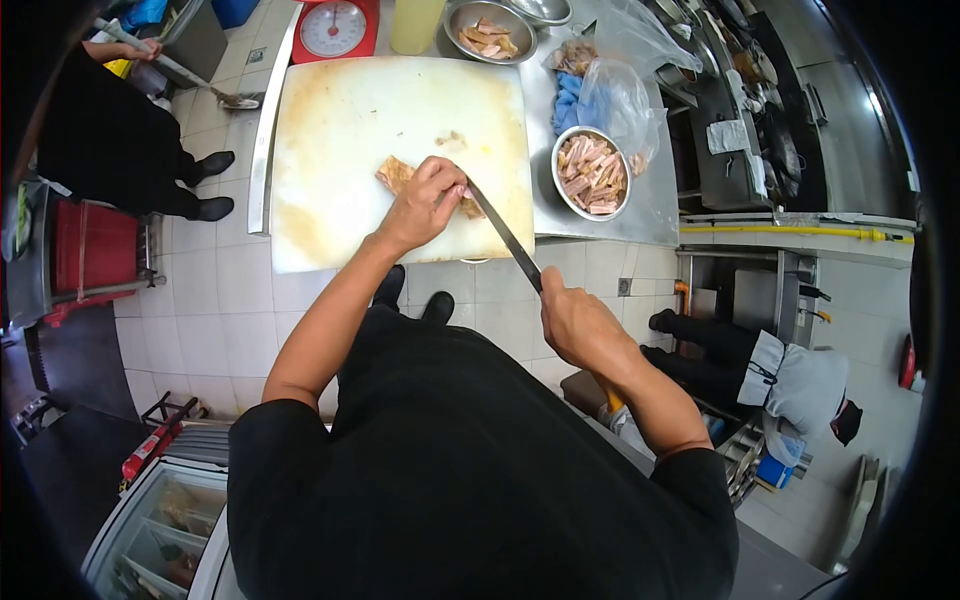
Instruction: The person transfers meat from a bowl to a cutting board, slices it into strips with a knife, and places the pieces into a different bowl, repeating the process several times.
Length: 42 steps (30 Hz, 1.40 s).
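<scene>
On the white cutting board (330,130) lies a piece of meat (394,173) with a browned surface. My left hand (425,205) presses down on it with bent fingers and hides its middle. A long knife (508,235) is in my right hand (580,318), whose fingers wrap round the handle. The blade slants up to the left, its tip end beside my left fingertips and the meat's right end. Small scraps (450,138) stick to the board above my hand. Right of the board stands a metal bowl (556,190) full of cut meat strips (592,172).
Behind the board are a red scale (368,14), a yellowish container (415,25) and a metal bowl (530,40) with meat pieces. A blue cloth (566,105) and plastic bags (625,100) lie at right. One person (110,130) holds a mop at left; another person (800,385) bends at right.
</scene>
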{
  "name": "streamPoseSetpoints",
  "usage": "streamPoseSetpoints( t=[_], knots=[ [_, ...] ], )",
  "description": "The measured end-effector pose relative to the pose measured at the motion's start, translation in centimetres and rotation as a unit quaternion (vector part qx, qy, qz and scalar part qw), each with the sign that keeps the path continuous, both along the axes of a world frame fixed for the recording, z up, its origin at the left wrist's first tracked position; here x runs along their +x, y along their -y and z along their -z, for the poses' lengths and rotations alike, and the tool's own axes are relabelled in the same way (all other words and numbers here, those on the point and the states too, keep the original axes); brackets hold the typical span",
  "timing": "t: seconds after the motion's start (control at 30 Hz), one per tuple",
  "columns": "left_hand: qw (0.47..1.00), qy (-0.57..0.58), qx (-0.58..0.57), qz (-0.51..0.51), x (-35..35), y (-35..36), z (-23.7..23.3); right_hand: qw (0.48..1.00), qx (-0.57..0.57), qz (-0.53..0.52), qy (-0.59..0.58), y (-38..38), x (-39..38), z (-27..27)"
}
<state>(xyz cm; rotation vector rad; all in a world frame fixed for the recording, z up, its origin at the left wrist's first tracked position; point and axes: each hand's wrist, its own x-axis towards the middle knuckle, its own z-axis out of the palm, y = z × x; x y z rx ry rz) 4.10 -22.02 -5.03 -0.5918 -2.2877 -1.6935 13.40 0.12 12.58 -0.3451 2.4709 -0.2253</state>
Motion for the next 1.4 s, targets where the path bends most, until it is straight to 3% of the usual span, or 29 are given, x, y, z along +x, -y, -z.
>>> streamPoseSetpoints(
  t=[0.23, 0.43, 0.6, 0.73, 0.97, 1.4],
  knots=[
    [0.999, 0.032, 0.009, 0.026, 0.2, 0.1, 0.0, 1.000, 0.010, -0.006, 0.005, 1.4, -1.8, 0.8],
    [1.000, 0.015, -0.008, 0.009, 0.1, 0.2, 0.0, 0.999, 0.036, 0.002, 0.035, 2.2, -2.5, 0.5],
    [0.997, 0.066, 0.027, -0.020, 0.2, -0.6, -0.1, 0.999, 0.045, 0.004, 0.010, 1.9, -1.9, 1.0],
    [1.000, 0.000, -0.019, -0.021, -0.2, -0.4, -0.2, 0.999, 0.033, -0.002, 0.025, 2.4, -2.3, 0.3],
    [1.000, 0.001, 0.005, -0.010, -0.3, -0.2, -0.3, 0.995, 0.072, 0.003, 0.072, 3.4, -3.8, -0.6],
    [1.000, 0.006, 0.019, -0.001, -0.6, -0.1, -0.1, 0.995, 0.046, 0.015, 0.082, 4.6, -5.9, -0.4]
  ],
)
